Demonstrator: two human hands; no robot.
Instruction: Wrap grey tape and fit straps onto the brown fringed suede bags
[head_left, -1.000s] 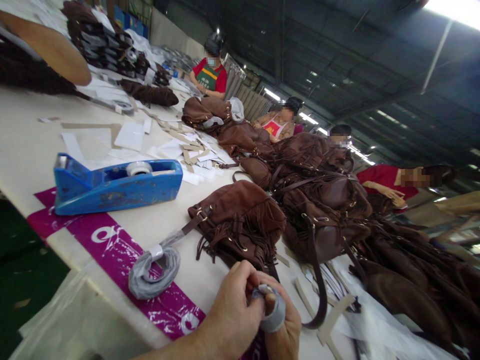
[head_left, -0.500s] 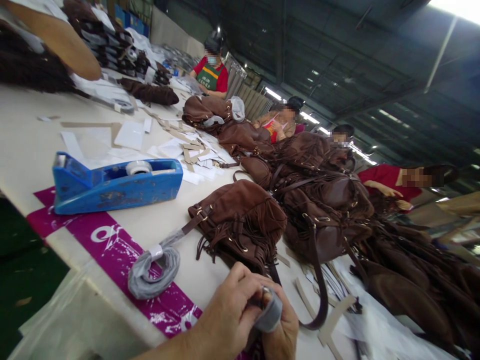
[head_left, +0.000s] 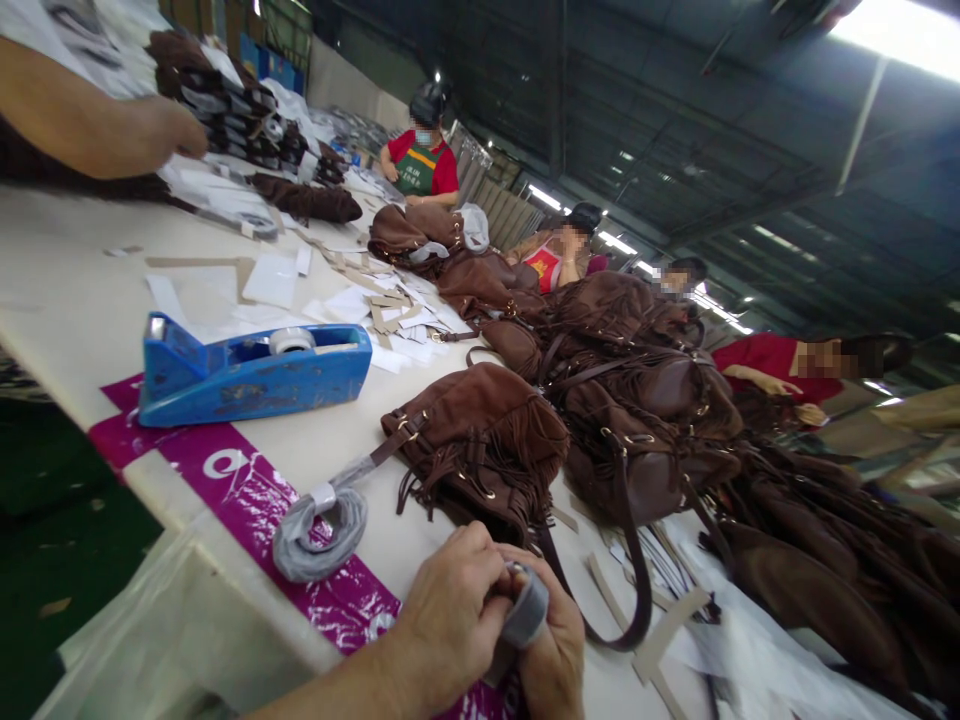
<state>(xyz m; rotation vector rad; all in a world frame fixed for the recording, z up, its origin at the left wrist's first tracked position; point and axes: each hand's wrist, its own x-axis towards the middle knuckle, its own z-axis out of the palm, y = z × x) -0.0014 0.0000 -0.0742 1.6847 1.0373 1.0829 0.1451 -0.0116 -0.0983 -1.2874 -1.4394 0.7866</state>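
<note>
At the bottom centre, my left hand (head_left: 450, 605) and my right hand (head_left: 555, 635) meet, both closed on a grey wrapped strap (head_left: 527, 608) that loops between the fingers. Just above them lies a brown fringed bag (head_left: 480, 440) with gold rings. From its left side a strap runs to a coiled, grey-wrapped bundle (head_left: 321, 535) bound with a white band, resting on a purple printed strip (head_left: 247, 480). Farther left stands a blue tape dispenser (head_left: 255, 375) holding a roll of tape. My fingertips are partly hidden behind the strap.
Brown bags (head_left: 637, 390) are piled along the right. Paper scraps (head_left: 397, 310) lie on the white table (head_left: 67, 270). Another person's arm (head_left: 97, 120) reaches in at the upper left, near a stack of wrapped brown items (head_left: 232, 115). Several people work beyond.
The view has shifted slightly, so the dispenser and coil appear farther right. The other person's arm at upper left has moved left. My hands keep hold of the grey strap.
</note>
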